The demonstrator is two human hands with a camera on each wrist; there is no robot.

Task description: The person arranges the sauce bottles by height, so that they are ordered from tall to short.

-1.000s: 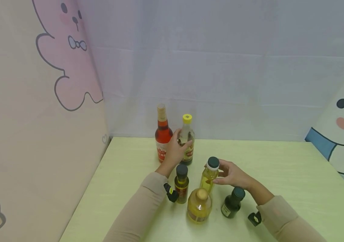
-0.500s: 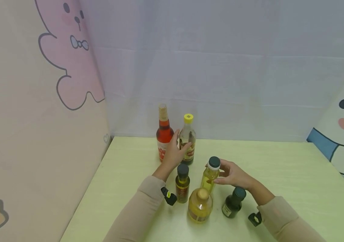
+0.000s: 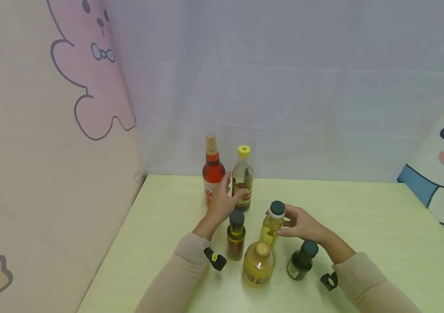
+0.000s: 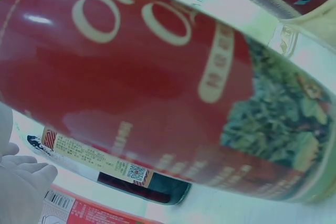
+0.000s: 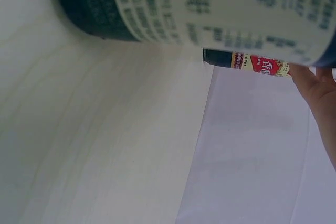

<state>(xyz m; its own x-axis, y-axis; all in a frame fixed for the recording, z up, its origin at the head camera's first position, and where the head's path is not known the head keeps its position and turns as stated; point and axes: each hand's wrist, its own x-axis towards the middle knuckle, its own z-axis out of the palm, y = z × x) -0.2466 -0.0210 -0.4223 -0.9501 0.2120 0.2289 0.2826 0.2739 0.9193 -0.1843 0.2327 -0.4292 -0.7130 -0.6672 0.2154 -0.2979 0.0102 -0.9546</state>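
Observation:
In the head view my left hand (image 3: 222, 201) is between a tall red bottle with a pale neck (image 3: 213, 171) and a clear, yellow-capped bottle of dark liquid (image 3: 243, 176). Its fingers are spread loosely, beside the yellow-capped bottle. The left wrist view has the left hand's relaxed fingers (image 4: 29, 174) apart from that bottle's dark base (image 4: 176, 191). My right hand (image 3: 304, 226) holds a green-capped oil bottle (image 3: 270, 228) upright, thumb at its near side and fingers behind. In the right wrist view a dark bottle with a pale label (image 5: 210, 9) covers much of the grip.
A black-capped olive oil bottle (image 3: 236, 243) stands by the left forearm. A squat, gold-capped bottle (image 3: 259, 267) is in front of the oil bottle, and a small dark bottle (image 3: 300, 263) stands below the right wrist. Fabric walls (image 3: 284, 87) border the pale table (image 3: 362, 213).
My left hand has eased slightly away from the yellow-capped bottle, its fingers loosening and more of the label showing. The right hand stays on the oil bottle. The head view has shifted a little.

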